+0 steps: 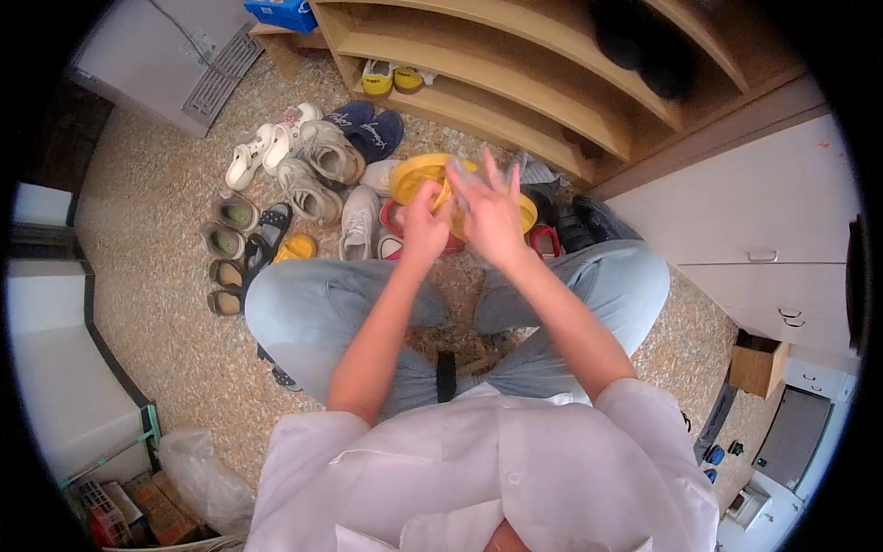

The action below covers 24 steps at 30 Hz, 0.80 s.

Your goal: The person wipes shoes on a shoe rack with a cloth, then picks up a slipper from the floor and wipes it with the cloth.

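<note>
A pair of yellow slippers is in front of me. One yellow slipper (418,171) is raised above the floor shoes, and my left hand (427,226) is closed with its fingertips on the slipper's near edge. My right hand (492,217) is right beside it, fingers spread and partly blurred by motion, over the yellow. Past that hand's outer side shows more yellow, a second slipper (528,213), partly hidden behind the hand. Below my hands lie red-edged shoes (390,247), mostly covered. A white sneaker (359,224) stands left of my left hand.
Beige sneakers (308,191), white clogs (248,158), navy slippers (377,136) and dark sandals (269,232) crowd the floor at left. Black shoes (598,221) lie to the right. A wooden shoe rack (478,69) holds yellow-and-white shoes (391,79). White cabinets (745,202) stand at right.
</note>
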Each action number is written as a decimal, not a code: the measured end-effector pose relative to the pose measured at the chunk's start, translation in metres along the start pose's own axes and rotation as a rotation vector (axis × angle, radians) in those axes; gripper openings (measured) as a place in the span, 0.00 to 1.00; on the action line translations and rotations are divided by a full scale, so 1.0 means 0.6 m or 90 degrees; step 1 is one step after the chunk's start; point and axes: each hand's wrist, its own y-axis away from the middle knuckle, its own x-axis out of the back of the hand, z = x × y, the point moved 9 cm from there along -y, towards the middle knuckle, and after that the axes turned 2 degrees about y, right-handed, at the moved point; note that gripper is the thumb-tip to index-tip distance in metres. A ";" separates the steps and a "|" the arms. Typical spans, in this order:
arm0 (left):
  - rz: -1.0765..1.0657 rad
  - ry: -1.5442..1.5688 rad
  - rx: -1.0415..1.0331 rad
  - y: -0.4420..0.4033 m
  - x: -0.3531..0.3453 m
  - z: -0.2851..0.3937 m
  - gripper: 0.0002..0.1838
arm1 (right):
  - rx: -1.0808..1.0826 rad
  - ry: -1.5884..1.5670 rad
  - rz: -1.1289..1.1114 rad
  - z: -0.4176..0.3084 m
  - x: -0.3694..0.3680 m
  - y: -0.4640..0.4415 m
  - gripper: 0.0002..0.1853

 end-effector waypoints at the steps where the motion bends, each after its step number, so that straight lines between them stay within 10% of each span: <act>1: 0.002 0.000 0.000 0.000 -0.001 -0.010 0.05 | -0.026 -0.012 -0.013 0.007 -0.003 -0.002 0.38; 24: -0.020 0.069 0.057 -0.001 -0.011 -0.042 0.10 | -0.041 -0.039 -0.005 0.064 -0.028 -0.004 0.34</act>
